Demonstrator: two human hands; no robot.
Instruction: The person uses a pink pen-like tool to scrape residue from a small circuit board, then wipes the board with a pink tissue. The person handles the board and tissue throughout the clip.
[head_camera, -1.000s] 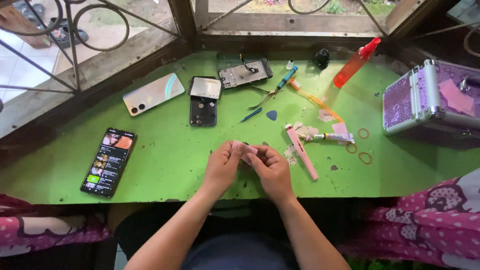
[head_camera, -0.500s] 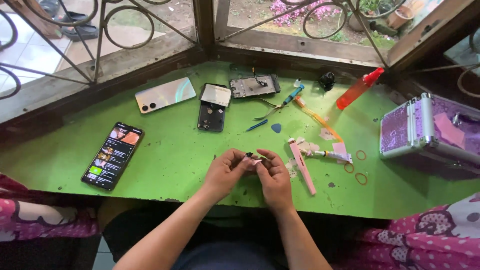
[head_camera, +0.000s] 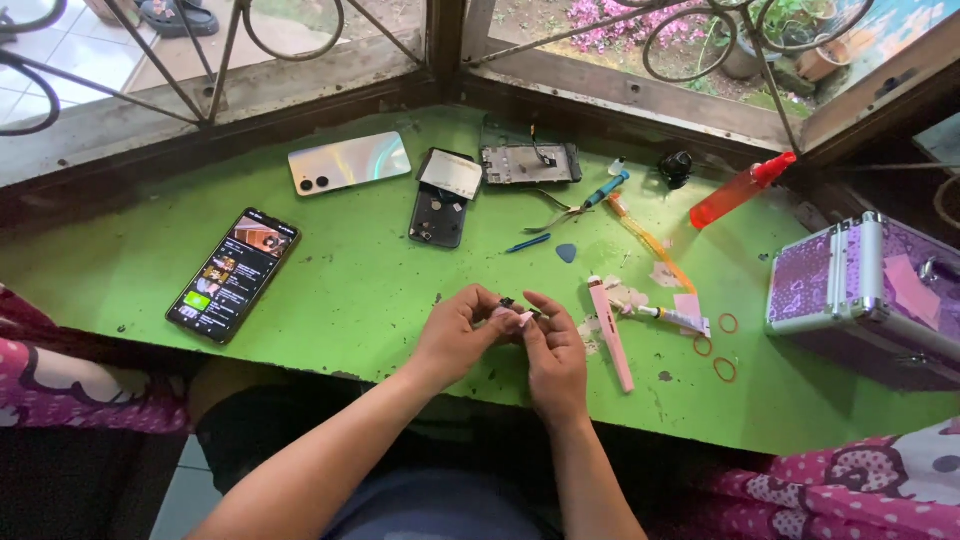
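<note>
**Small Part Pinched Between Two Hands at a Green Workbench**

Both hands have stayed together above the near edge of the green table (head_camera: 330, 300) since the earlier frame, while the head camera has tipped so that the window grille and the flowers outside fill more of the top of the view. The left hand (head_camera: 455, 335) and the right hand (head_camera: 555, 355) meet fingertip to fingertip, closed narrowly on a small dark component (head_camera: 508, 303) held just above the tabletop. The piece is too small to identify, though a pale pink bit shows beside it at the fingertips. Its long axis appears to run roughly left to right, bridging the two grips; the left hand's fingers wrap it from the left, and the right hand's thumb and forefinger close on its right end. Neither hand is clearly nearer than the other.

Just right of the hands lies a pink tool (head_camera: 612, 335), with small orange rings (head_camera: 722, 345) beyond it. Farther back sit an opened phone body (head_camera: 437, 205), a bare phone frame (head_camera: 530, 163), a blue pick (head_camera: 566, 253) and tweezers (head_camera: 560, 212). A lit smartphone (head_camera: 232, 273) lies well to the left, and a purple case (head_camera: 868, 295) stands at the right edge.
</note>
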